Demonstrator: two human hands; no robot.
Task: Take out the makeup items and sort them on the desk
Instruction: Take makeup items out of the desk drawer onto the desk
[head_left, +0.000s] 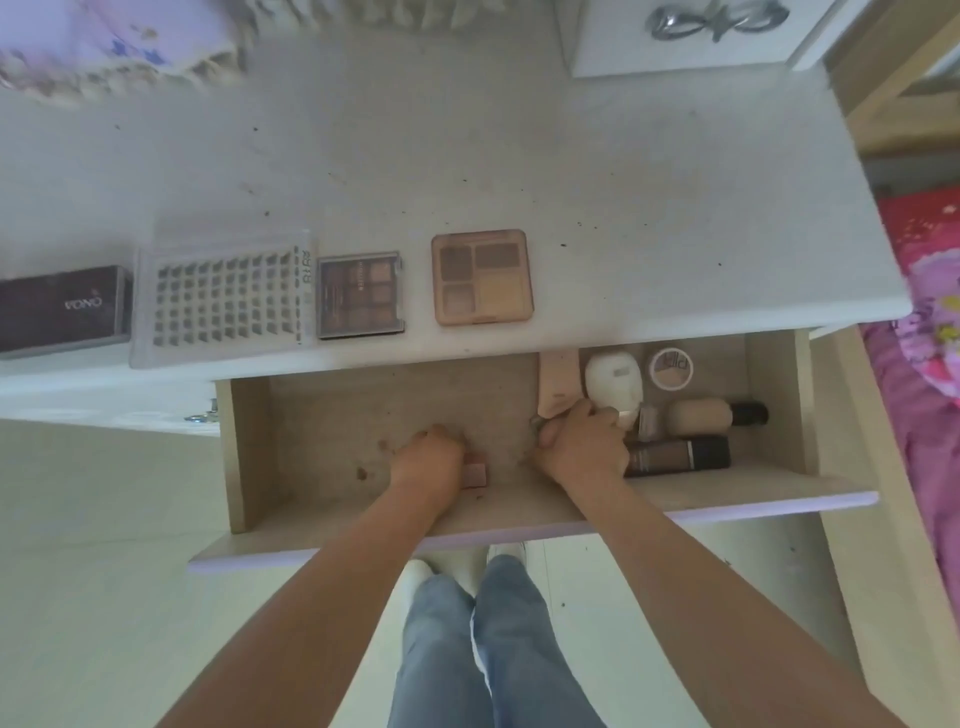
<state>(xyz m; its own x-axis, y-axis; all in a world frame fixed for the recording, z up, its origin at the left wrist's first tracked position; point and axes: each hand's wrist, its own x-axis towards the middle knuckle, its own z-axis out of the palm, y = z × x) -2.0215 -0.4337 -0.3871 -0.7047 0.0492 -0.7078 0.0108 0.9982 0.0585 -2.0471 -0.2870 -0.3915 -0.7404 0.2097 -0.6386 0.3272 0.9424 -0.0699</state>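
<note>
Inside the open drawer (249, 447), the left hand (428, 457) curls its grip around a small pink case (475, 470) by the front wall. The right hand (584, 447) clenches the base of a beige tube (558, 382) amid bottles (680, 452). Farther off, two eyeshadow palettes (482, 278), a clear tray (223, 299) and a dark box (62, 309) line the tabletop (519, 156) edge.

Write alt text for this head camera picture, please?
Both hands reach into an open drawer of makeup: the left hand over a small pink item, the right hand gripping a tube. Four palettes and boxes line the desk above.
</note>
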